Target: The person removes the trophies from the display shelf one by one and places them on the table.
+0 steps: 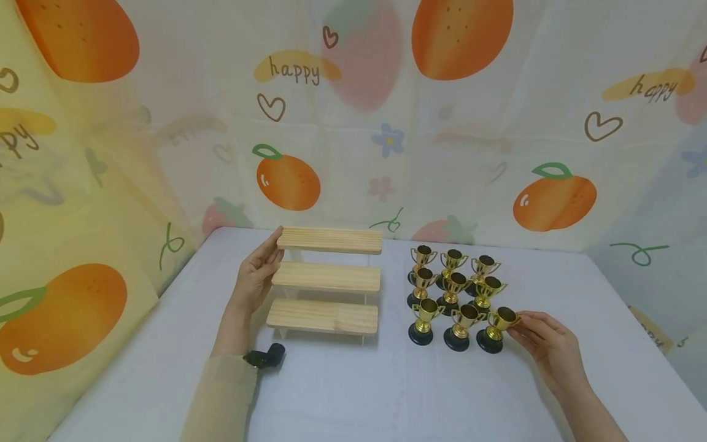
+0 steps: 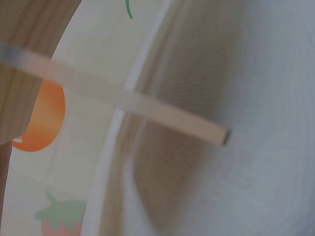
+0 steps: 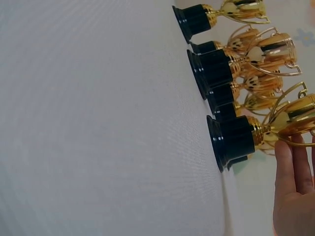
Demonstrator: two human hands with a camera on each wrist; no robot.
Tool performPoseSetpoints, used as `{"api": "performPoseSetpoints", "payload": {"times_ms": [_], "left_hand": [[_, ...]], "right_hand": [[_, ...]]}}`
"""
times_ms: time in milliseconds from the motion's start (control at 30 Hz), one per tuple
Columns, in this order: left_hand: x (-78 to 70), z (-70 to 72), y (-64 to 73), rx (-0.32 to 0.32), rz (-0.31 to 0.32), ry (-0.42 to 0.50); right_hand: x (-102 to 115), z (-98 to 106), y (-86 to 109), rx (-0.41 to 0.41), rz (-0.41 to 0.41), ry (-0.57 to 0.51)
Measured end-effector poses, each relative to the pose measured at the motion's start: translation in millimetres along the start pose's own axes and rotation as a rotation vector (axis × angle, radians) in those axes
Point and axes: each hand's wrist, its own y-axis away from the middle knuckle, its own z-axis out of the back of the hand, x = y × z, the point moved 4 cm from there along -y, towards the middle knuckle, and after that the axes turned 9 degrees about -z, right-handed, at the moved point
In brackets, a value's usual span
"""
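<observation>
A stepped wooden stand (image 1: 326, 278) with three light planks on clear supports stands left of centre on the table. At its left side is my left hand (image 1: 256, 276), its fingertips against the end of the top plank and its thumb beside the middle plank. Several small gold trophy cups on black bases stand upright in three rows to the right. My right hand (image 1: 552, 350) touches the handle of the front right trophy (image 1: 499, 322) with extended fingers; in the right wrist view, the fingers (image 3: 285, 169) lie against that cup. The left wrist view does not show the left hand's fingers.
A white cloth covers the table (image 1: 331, 393). Behind it hangs a curtain (image 1: 458, 153) printed with oranges, hearts and flowers, which also runs along both sides. A black wrist camera (image 1: 267, 356) sits on the left wrist.
</observation>
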Motion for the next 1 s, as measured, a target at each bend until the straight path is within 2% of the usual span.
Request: {"api": "performPoseSetpoints", "payload": {"times_ms": [733, 1000], "left_hand": [[-1.9, 0.3, 1.2, 0.0, 0.0, -0.008], [-3.1, -0.7, 1.1, -0.002, 0.029, -0.018]], "right_hand": [[2.9, 1.8, -2.6, -0.013, -0.033, -0.037], [1.6, 2.6, -1.8, 0.002, -0.019, -0.066]]}}
